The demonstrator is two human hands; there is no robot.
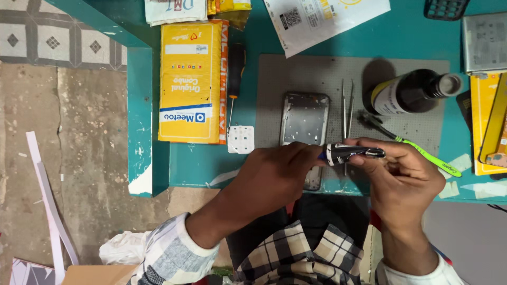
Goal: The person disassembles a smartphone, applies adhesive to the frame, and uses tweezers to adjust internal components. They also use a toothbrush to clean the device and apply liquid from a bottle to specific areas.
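Tube point(351, 152) — small, black and white — sits between our hands above the desk point(412, 42) edge; our right hand point(404, 179) grips its body, our left hand point(274, 177) pinches its blue end. Behind lie a phone frame point(304, 119) and tweezers point(347, 108).

You sat at a teal-painted wooden desk point(406, 42) whose near edge was chipped, showing pale patches at the corner. A grey rectangular work mat point(317, 74) lay on it. To your left was a worn, stained grey concrete floor point(90, 158), which gave way further off to patterned grey-and-white floor tiles point(53, 37). The light was even and soft.
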